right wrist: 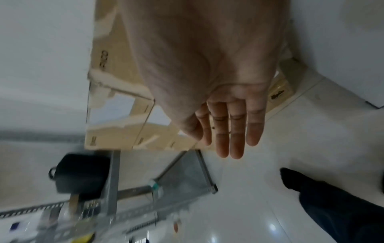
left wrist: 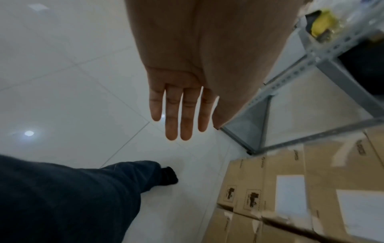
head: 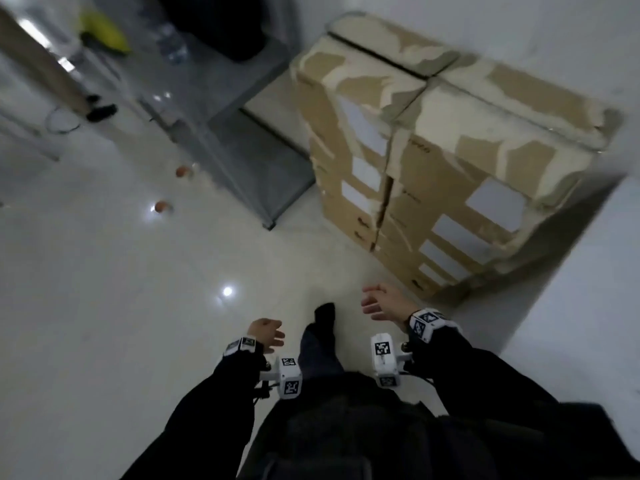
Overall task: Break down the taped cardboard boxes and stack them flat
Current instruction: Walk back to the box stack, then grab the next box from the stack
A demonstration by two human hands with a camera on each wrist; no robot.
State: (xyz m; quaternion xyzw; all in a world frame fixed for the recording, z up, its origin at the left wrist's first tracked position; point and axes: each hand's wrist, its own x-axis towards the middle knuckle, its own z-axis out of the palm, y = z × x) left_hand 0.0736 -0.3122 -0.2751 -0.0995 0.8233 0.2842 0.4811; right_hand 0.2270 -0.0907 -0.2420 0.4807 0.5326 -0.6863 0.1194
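Note:
Two side-by-side stacks of taped brown cardboard boxes [head: 433, 161] with white labels and torn tape stand on the floor against the white wall, ahead and to the right. The boxes [left wrist: 311, 189] fill the lower right of the left wrist view, and the boxes [right wrist: 124, 102] lie behind the palm in the right wrist view. My left hand [head: 268, 336] hangs open over the floor, its fingers [left wrist: 176, 115] straight and empty. Nearer the stacks' lower corner, my right hand [head: 375, 303] is open too, fingers [right wrist: 232, 128] extended, touching nothing.
A grey metal shelf rack [head: 249, 143] stands left of the boxes, holding a black bag [head: 221, 26] and a yellow item [head: 104, 32]. Two small brownish objects [head: 162, 206] lie on the glossy tile floor. My dark-trousered leg and foot [head: 323, 320] step forward between the hands.

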